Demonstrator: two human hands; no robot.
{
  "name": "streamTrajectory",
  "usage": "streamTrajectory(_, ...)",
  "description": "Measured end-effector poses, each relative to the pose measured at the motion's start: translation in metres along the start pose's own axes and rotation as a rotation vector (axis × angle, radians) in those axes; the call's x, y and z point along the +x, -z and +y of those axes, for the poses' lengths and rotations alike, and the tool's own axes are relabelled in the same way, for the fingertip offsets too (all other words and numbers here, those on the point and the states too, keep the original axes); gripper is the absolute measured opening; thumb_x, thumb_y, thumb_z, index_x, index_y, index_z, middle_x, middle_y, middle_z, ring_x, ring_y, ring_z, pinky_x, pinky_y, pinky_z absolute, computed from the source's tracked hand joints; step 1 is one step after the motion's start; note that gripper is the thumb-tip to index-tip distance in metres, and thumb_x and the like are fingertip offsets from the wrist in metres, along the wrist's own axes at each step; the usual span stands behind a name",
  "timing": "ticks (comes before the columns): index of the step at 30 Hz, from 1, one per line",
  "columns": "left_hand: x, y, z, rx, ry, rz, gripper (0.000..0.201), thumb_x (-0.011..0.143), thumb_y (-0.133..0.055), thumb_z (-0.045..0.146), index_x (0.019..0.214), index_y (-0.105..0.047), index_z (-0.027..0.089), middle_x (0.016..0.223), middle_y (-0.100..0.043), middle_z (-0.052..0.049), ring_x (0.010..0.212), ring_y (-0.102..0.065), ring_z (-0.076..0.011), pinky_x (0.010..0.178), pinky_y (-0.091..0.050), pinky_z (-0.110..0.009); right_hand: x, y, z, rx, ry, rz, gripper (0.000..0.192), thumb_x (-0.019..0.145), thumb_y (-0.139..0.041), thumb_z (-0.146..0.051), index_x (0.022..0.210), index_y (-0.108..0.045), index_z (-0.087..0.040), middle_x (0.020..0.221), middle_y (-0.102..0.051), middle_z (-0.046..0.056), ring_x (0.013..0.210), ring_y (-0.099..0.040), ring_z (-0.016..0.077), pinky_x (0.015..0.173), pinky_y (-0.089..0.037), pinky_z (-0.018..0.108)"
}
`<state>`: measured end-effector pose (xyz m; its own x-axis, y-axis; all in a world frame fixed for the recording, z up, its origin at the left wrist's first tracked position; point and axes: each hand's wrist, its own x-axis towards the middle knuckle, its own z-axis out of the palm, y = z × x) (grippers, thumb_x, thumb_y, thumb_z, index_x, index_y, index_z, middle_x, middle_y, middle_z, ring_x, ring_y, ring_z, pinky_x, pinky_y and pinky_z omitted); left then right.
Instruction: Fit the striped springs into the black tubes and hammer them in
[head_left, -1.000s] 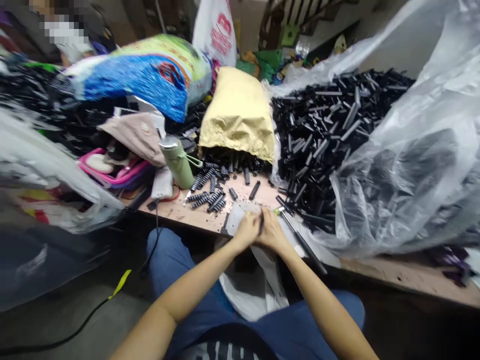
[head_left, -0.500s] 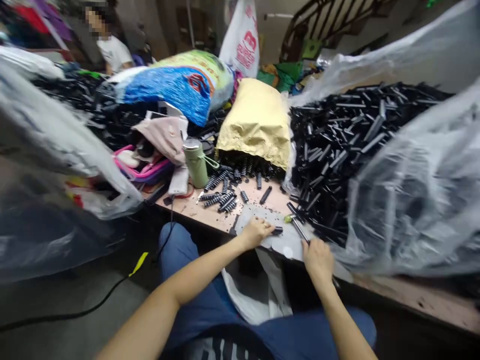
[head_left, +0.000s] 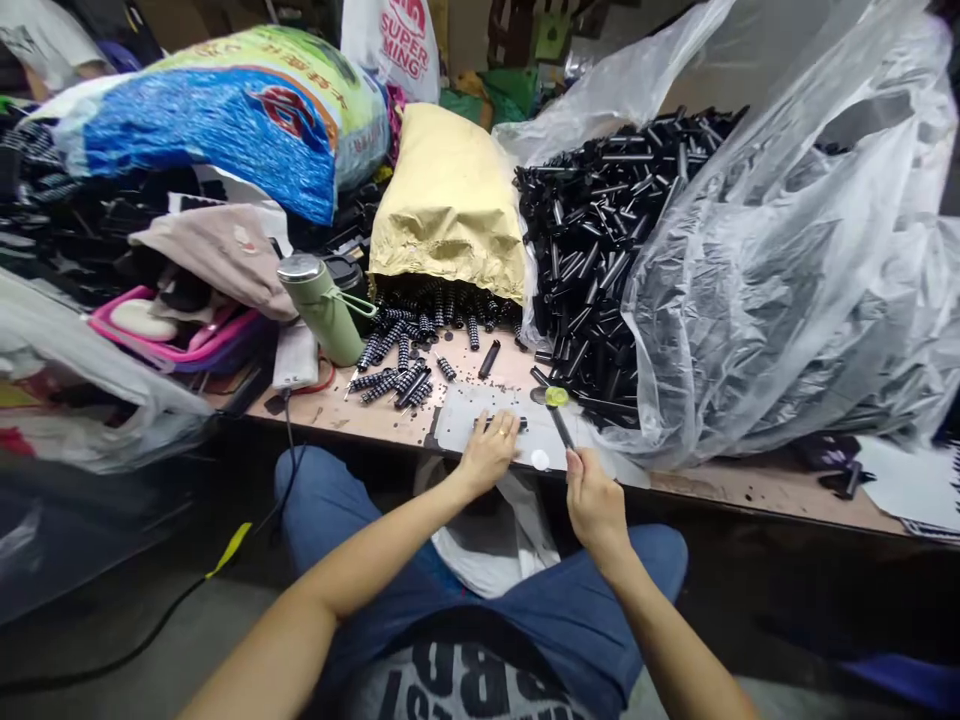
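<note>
My left hand (head_left: 489, 451) lies on a grey plate (head_left: 465, 415) at the table's front edge, its fingers pressing down a small black part (head_left: 504, 424). Just to the right, my right hand (head_left: 594, 500) grips the handle of a thin black tool (head_left: 559, 424) with a yellow-green tip that rests on the plate. Beyond the plate lie ribbed black springs (head_left: 397, 375) and one short black tube (head_left: 488, 359). To the right rises a big heap of black tubes (head_left: 592, 250).
A yellow paper sack (head_left: 448, 200) spills springs onto the wooden table (head_left: 750, 490). A green flask (head_left: 322, 310) stands at the left beside pink containers (head_left: 187, 345). Clear plastic bags (head_left: 787, 280) cover the tube heap. A white bag (head_left: 487, 540) hangs below the table edge.
My hands were together over the plate; the right hand drew back and took hold of the thin tool. The left hand stays on the plate with the small black part.
</note>
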<state>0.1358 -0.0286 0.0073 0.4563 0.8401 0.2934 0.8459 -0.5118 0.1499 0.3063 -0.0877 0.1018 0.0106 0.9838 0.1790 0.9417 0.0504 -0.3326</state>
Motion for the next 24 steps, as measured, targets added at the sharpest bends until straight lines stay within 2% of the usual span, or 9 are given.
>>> streamTrajectory(3,-0.002,-0.004,0.015,0.018,0.003,-0.021,0.075,0.09,-0.038,0.05,0.145,-0.028,-0.001,0.151,-0.029,-0.023,0.143,-0.019,-0.0328,0.115,-0.015,-0.049,-0.001,0.002,-0.025,0.156,0.087,0.072,0.042,0.099,-0.02,-0.042,0.098,-0.056,-0.019,0.069,-0.064,0.006,0.057,-0.062,0.0192,0.054,-0.04,0.027)
streamTrajectory(9,-0.003,-0.013,0.016,0.001,-0.002,-0.051,0.064,0.091,-0.036,0.034,0.143,-0.03,-0.002,0.15,-0.032,-0.024,0.14,-0.027,-0.0329,0.113,-0.021,-0.046,-0.007,-0.031,-0.044,-0.053,0.19,-0.204,0.036,0.097,-0.025,-0.037,0.079,-0.053,-0.023,0.062,-0.065,0.004,0.048,-0.061,0.0216,0.044,-0.036,0.029)
streamTrajectory(12,0.014,-0.008,0.009,-0.038,0.037,-0.042,0.058,0.091,-0.04,0.034,0.139,-0.037,0.0,0.138,-0.048,-0.024,0.131,-0.042,-0.0317,0.106,-0.033,-0.045,0.008,-0.027,-0.031,-0.026,0.119,-0.152,0.038,0.097,-0.02,-0.041,0.083,-0.051,-0.026,0.062,-0.065,0.005,0.053,-0.065,0.0272,0.046,-0.039,0.034)
streamTrajectory(15,0.027,0.002,0.007,-0.042,0.114,-0.06,0.037,0.088,-0.044,0.016,0.122,-0.052,0.005,0.107,-0.064,-0.018,0.1,-0.06,-0.0265,0.083,-0.047,-0.039,0.035,-0.025,0.003,-0.055,0.001,-0.065,0.039,0.095,-0.015,-0.049,0.08,-0.046,-0.029,0.059,-0.062,0.007,0.054,-0.064,0.0337,0.048,-0.041,0.042)
streamTrajectory(16,0.026,0.003,0.01,-0.039,0.095,-0.048,0.03,0.084,-0.046,0.013,0.113,-0.055,0.007,0.097,-0.065,-0.016,0.091,-0.061,-0.0258,0.075,-0.048,-0.037,0.045,-0.029,0.017,-0.056,-0.018,-0.049,0.039,0.094,-0.016,-0.051,0.077,-0.044,-0.031,0.059,-0.061,0.008,0.054,-0.064,0.0347,0.048,-0.041,0.043)
streamTrajectory(18,0.015,-0.002,0.021,-0.082,-0.098,-0.015,0.025,0.079,-0.055,0.017,0.103,-0.057,0.01,0.085,-0.063,-0.012,0.077,-0.06,-0.0242,0.062,-0.046,-0.035,0.065,-0.042,0.043,-0.042,-0.037,-0.01,0.038,0.091,-0.02,-0.057,0.068,-0.039,-0.033,0.063,-0.063,0.011,0.054,-0.063,0.0352,0.048,-0.041,0.046)
streamTrajectory(21,-0.016,-0.026,0.049,-0.13,-0.247,-0.016,0.018,0.083,-0.058,0.03,0.091,-0.059,0.014,0.07,-0.059,-0.007,0.064,-0.056,-0.0193,0.048,-0.037,-0.03,0.093,-0.053,0.048,-0.001,0.103,0.115,0.044,0.088,-0.017,-0.063,0.066,-0.042,-0.034,0.064,-0.06,0.012,0.058,-0.064,0.0351,0.054,-0.046,0.05)
streamTrajectory(22,-0.027,-0.036,0.057,-0.125,-0.244,-0.04,0.016,0.086,-0.055,0.032,0.087,-0.06,0.017,0.066,-0.059,-0.006,0.062,-0.056,-0.018,0.045,-0.034,-0.028,0.103,-0.048,0.037,0.036,0.192,0.173,0.048,0.087,-0.017,-0.065,0.07,-0.048,-0.033,0.064,-0.059,0.012,0.064,-0.065,0.0356,0.06,-0.049,0.053)
streamTrajectory(24,-0.045,-0.053,0.069,-0.177,-0.224,-0.132,0.017,0.089,-0.053,0.032,0.082,-0.061,0.02,0.064,-0.058,-0.003,0.058,-0.053,-0.0144,0.045,-0.031,-0.025,0.127,-0.027,-0.005,0.191,0.435,0.165,0.051,0.087,-0.03,-0.065,0.096,-0.059,-0.025,0.091,-0.065,0.015,0.09,-0.066,0.0339,0.079,-0.052,0.053)
